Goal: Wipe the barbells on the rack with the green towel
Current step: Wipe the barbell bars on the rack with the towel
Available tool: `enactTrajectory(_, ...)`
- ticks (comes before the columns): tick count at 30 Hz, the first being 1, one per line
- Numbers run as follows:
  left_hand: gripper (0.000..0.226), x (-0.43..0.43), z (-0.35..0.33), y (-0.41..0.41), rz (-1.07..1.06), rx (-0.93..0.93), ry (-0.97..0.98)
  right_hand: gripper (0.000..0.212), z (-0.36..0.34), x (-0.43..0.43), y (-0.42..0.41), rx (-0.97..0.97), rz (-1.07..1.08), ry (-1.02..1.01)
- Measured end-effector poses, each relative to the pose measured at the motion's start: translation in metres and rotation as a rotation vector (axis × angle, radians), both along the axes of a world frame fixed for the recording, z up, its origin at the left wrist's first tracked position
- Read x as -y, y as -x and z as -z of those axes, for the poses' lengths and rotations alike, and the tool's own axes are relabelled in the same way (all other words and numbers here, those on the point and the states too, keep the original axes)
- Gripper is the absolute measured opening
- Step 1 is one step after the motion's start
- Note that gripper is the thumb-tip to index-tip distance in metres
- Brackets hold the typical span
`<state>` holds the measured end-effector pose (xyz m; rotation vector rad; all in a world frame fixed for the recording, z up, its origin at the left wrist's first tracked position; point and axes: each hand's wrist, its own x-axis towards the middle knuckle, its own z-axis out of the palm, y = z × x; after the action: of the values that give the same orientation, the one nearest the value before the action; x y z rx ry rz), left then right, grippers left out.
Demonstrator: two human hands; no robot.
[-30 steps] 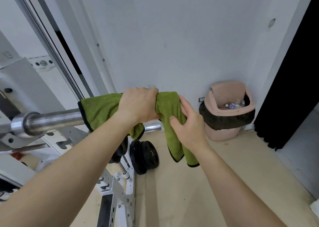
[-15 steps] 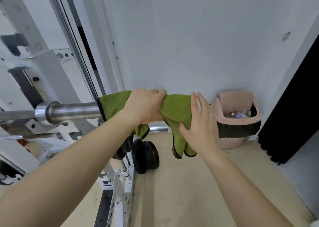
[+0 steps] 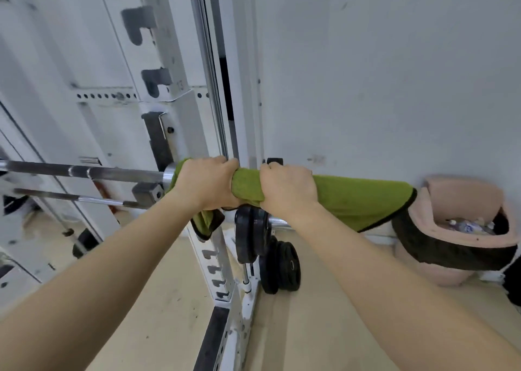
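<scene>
A steel barbell (image 3: 112, 172) lies across the white rack (image 3: 180, 133) and runs in from the left. The green towel (image 3: 358, 201) with a dark hem is wrapped over the barbell's thick right end, hiding it. My left hand (image 3: 205, 184) is clenched round the towel just right of the collar. My right hand (image 3: 287, 188) grips the towel beside it, knuckles up. A towel corner hangs below my left hand, and the rest stretches right towards the bin. A thinner bar (image 3: 84, 198) sits lower on the rack.
Black weight plates (image 3: 253, 235) hang on a peg under my hands, with more plates (image 3: 282, 269) leaning on the floor. A pink bin (image 3: 462, 229) with a black liner stands at the right against the white wall. The rack's base rail (image 3: 222, 328) runs towards me.
My right hand has gone from flat against the hanging towel to clenched round it on the bar. The towel is now spread to the right. The view has swung left and closer.
</scene>
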<state>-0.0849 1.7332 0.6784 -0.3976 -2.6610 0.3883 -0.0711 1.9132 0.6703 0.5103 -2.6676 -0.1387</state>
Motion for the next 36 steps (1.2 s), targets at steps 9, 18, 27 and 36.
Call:
enactTrajectory(9,0.058,0.000,0.019,-0.011,-0.203,-0.101,-0.095,0.044,0.023,-0.011,-0.007,-0.164,-0.096,0.072)
enactTrajectory(18,0.044,-0.020,0.017,-0.076,0.092,0.090,-0.636,0.072,0.007,-0.026,-0.047,0.034,-0.160,0.369)
enactTrajectory(27,0.066,0.141,-0.004,-0.238,-0.091,0.201,-0.550,0.023,-0.013,0.133,-0.141,0.423,-0.397,0.366)
enactTrajectory(36,0.030,0.367,0.019,-0.398,-0.229,0.265,-1.215,0.030,-0.006,0.395,-0.268,0.475,-0.525,0.276)
